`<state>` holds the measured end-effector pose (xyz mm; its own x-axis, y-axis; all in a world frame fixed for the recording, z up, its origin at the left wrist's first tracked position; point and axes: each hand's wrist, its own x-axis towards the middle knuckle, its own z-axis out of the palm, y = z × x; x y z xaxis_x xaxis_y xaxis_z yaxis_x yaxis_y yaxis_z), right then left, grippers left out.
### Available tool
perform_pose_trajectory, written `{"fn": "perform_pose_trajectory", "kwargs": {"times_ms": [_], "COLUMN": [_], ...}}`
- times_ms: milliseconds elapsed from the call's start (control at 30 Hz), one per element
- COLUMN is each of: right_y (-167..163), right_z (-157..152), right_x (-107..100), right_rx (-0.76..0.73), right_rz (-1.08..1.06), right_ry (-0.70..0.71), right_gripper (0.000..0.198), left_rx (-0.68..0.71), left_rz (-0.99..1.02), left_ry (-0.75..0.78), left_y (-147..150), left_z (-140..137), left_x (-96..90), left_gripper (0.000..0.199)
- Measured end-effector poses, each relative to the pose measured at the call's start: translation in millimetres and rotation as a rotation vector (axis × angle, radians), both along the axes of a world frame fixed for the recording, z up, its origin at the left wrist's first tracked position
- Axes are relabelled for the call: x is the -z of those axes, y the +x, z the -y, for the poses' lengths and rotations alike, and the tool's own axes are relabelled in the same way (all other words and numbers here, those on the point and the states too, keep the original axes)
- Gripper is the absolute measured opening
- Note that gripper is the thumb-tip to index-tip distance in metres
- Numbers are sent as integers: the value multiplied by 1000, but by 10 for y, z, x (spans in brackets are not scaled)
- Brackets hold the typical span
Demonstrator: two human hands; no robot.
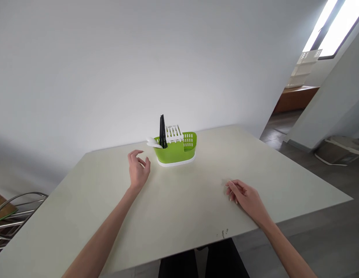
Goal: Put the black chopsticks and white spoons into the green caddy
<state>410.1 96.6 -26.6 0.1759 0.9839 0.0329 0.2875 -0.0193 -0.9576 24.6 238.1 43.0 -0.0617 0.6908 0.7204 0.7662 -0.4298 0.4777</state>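
A green utensil holder (pixel 173 153) on a white base stands on the table near the wall. Black chopsticks (pixel 162 131) stand upright in its left part, with white spoons (pixel 153 143) leaning out over the left rim. On top of its middle sits a white slotted piece (pixel 174 133). My left hand (pixel 138 168) is just left of the holder, apart from it, fingers curved and spread with nothing between them. Over the table's front right part, my right hand (pixel 242 195) has loosely curled fingers with gaps between them, and no object shows in it.
The pale table (pixel 196 200) meets a plain wall (pixel 179 65) at its far edge. A metal-framed chair (pixel 17 216) stands beyond the left edge. To the right, on the floor, is a grey bin (pixel 340 148). Dark marks (pixel 223 233) show near the table's front edge.
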Motion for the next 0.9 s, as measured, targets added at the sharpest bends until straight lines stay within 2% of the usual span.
{"fn": "perform_pose_trajectory", "kwargs": {"times_ms": [167,333,367,500,600,667,767,900], "right_y": [17,5,-19,-256,-552,-755,-1001,-1163], "right_z": [1,-30,-50,-218,-435,-608,-878,-1154], "right_x": [52,64,50,-74,-224,-324,-411,-364], "right_rx": [-11,-13,-21,-48,-54,-72,-114,-127], "right_rz": [28,137,176,341,526,665,893,1115], "right_ry": [2,11,9,88,241,286,261,161], "right_gripper": [50,52,52,48,51,59,69,76], "left_rx": [-133,-253,-248,-157,-119,-106,-95,-88], "left_rz": [193,470,484,432,361,328,306,280], "left_ry": [-233,-306,-321,-369,-340,-330,-345,-342], "left_y": [-229,-419,-437,-440,-417,-411,-416,-418], "left_z": [64,7,0,11,37,52,65,71], "left_x": [315,359,355,362,379,390,408,438], "left_gripper": [30,11,14,29,30,29,28,28]}}
